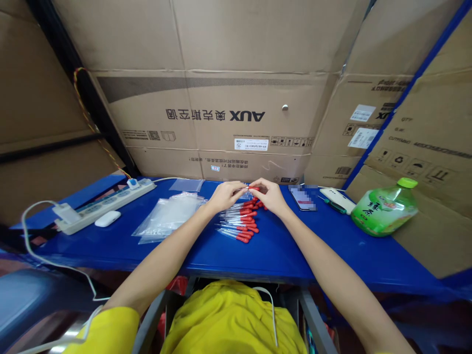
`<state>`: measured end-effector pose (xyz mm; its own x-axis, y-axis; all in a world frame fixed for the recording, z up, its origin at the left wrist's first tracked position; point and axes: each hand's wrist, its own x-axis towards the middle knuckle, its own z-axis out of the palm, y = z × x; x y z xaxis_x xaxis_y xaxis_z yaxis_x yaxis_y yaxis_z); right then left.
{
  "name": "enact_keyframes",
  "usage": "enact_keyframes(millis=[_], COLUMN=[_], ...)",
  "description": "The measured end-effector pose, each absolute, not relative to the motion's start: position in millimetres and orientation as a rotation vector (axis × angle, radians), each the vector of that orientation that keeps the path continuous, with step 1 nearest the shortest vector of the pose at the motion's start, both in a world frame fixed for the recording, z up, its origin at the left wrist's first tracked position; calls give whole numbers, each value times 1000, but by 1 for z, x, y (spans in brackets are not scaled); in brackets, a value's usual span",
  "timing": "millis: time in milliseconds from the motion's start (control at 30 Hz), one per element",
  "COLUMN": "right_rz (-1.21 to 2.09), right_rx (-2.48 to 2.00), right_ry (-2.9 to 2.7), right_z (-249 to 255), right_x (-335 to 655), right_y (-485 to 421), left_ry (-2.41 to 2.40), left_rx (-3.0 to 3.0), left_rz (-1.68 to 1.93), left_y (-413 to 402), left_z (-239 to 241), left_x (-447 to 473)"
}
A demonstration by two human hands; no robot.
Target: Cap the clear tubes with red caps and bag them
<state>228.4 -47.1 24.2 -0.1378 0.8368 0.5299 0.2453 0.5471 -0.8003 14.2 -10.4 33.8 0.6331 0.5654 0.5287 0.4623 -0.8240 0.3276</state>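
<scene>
Over the back of the blue table, my left hand and my right hand meet at one dropper with a red rubber bulb. The fingers of my left hand pinch its thin tube end, and those of my right hand close round the red bulb. Just below my hands lies a pile of similar droppers, clear tubes pointing left and red bulbs right. Clear plastic bags are stacked flat to the left of my left hand. Part of the pile is hidden behind my fingers.
A white power strip with plugs and a small white case are at the left. On the right are a phone, a green-handled tool, a white device and a green bottle. Cardboard walls the table's back.
</scene>
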Motion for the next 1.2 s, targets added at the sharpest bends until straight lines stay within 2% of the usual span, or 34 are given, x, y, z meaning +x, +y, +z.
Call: enact_keyframes(millis=[133,367,633,833,1200], right_rz=[657,820,854,908,704], right_rx=[-954,-955,-945,-909,-895], right_ry=[-1645,-1565,-1534,-1496,-1636], right_z=[24,23,22,18,13], right_x=[229,230,229,229,229], right_y=[-46,-44,-46,-47,-45], left_ry=[911,691,628,592,565], left_rx=[2672,2582,2356,2421,2497], left_rz=[978,964,801,851,880], left_y=[-13,-2,-7,-8,-1], left_z=[39,37,39,40,31], left_x=[17,11,8,9,11])
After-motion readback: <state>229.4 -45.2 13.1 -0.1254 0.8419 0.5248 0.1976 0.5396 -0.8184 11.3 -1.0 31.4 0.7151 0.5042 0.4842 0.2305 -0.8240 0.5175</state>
